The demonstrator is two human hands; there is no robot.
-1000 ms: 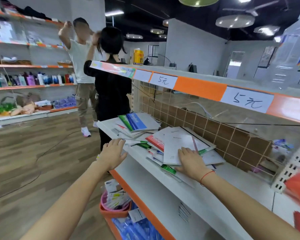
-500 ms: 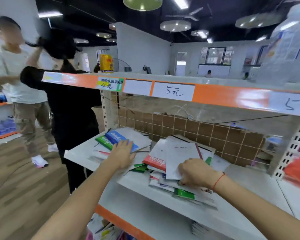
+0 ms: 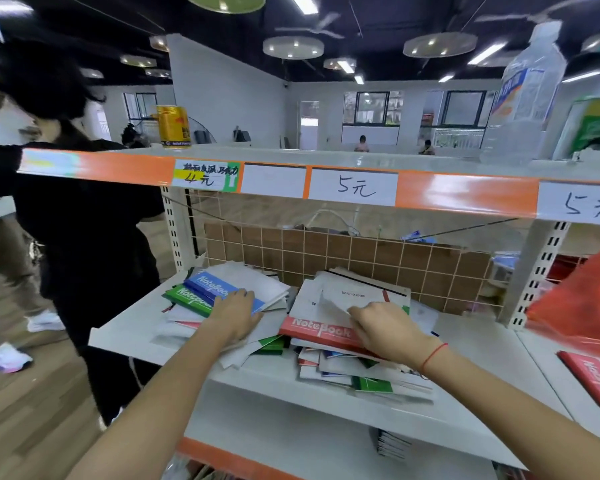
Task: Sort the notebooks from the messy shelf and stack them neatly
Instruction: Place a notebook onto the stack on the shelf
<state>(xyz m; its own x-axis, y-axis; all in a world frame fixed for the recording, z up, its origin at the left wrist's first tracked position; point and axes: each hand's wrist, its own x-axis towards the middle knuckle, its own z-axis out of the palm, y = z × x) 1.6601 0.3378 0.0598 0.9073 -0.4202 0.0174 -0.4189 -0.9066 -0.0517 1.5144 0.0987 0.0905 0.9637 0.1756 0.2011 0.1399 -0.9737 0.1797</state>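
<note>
The left hand (image 3: 236, 315) lies flat, fingers straight and together, palm pressing on the left heap of notebooks, with the fingertips on the blue notebook (image 3: 219, 289). A green notebook (image 3: 187, 299) sits just beside and partly under the blue one. The right hand (image 3: 385, 329) has its fingers curled at the corner of a white notebook (image 3: 347, 294), which is lifted a little; it seems to pinch that cover, but the thumb is hidden, so this is not sure. Directly under it lies the red notebook (image 3: 317, 332), and below that a loose pile of notebooks (image 3: 357, 372) hangs over the front edge of the shelf (image 3: 478, 344).

Sorting looks only at its start, w/ nothing stacked neatly yet. The main risk is that lower pile: if the right hand pulls the white one out fast, the friction may drag the red one etc. forward, and the overhanging books can slide off to the floor. A thin cover can also bend or tear if lifted by one corner only. A person in black (image 3: 84, 220) stands near the left end of the shelf.
</note>
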